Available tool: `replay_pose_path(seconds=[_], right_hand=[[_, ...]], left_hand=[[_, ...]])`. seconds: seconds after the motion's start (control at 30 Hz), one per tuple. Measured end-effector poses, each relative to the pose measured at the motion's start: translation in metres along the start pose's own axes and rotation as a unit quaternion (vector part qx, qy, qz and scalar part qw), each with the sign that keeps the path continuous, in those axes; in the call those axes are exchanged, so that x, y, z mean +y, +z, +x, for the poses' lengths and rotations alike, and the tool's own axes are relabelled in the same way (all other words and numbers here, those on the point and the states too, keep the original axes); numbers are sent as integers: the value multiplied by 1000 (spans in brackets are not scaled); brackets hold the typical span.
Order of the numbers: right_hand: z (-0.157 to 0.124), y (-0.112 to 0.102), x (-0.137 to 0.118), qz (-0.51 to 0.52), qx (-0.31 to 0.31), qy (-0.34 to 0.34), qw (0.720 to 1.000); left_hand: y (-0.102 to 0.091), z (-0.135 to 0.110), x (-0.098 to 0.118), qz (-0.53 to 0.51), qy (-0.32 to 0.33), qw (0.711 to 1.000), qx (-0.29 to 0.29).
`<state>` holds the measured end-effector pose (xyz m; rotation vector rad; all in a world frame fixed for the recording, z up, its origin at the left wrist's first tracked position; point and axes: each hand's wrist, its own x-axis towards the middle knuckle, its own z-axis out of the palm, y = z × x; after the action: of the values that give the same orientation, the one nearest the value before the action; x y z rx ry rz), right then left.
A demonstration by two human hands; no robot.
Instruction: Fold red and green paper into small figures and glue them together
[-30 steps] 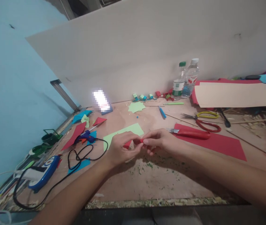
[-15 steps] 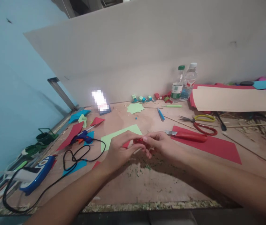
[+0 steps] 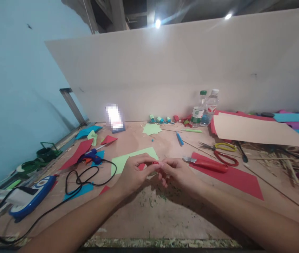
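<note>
Broadly, a white panel (image 3: 165,70) stands behind a worktop (image 3: 138,226) strewn with coloured paper and green crumbs. A beige sheet (image 3: 257,130) lies at the right, with a red sheet (image 3: 233,181) nearer the person. The left hand (image 3: 135,172) and right hand (image 3: 177,172) meet above the middle of the worktop, beside a pale green sheet (image 3: 120,161) that the left hand partly covers. A red-handled knife (image 3: 209,164) rests on the red sheet, and the scissors (image 3: 214,148) lie just beyond it. Smallest of these is the small red piece (image 3: 155,163), held up off the worktop between the two hands: each closes thumb and forefinger on it, leaving a rounded gap behind the left fingertips, while the right's other fingers curl loosely below. Its outline is mostly hidden. The step in hand seems to be fine shaping or pressing by fingertip, which would call for a light, even pinch from both sides. Compared with half a second ago, the view has tipped upward, bringing ceiling lights in above the panel; the hands remain together, but less of the piece's red face shows.
</note>
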<state>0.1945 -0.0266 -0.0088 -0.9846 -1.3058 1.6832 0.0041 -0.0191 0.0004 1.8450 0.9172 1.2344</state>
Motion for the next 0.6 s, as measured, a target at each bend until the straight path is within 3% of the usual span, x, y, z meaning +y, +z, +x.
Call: replay_pose_path(seconds=[0.2, 0.43, 0.6], right_hand=[[4, -6, -6, -32, 20, 3, 999], [10, -20, -11, -134, 27, 33, 990], [13, -22, -9, -188, 44, 32, 981]], left_hand=[[-4, 5, 0, -4, -14, 1000, 2], [-10, 15, -10, 13, -7, 999, -47], [-11, 18, -19, -35, 25, 996, -84]])
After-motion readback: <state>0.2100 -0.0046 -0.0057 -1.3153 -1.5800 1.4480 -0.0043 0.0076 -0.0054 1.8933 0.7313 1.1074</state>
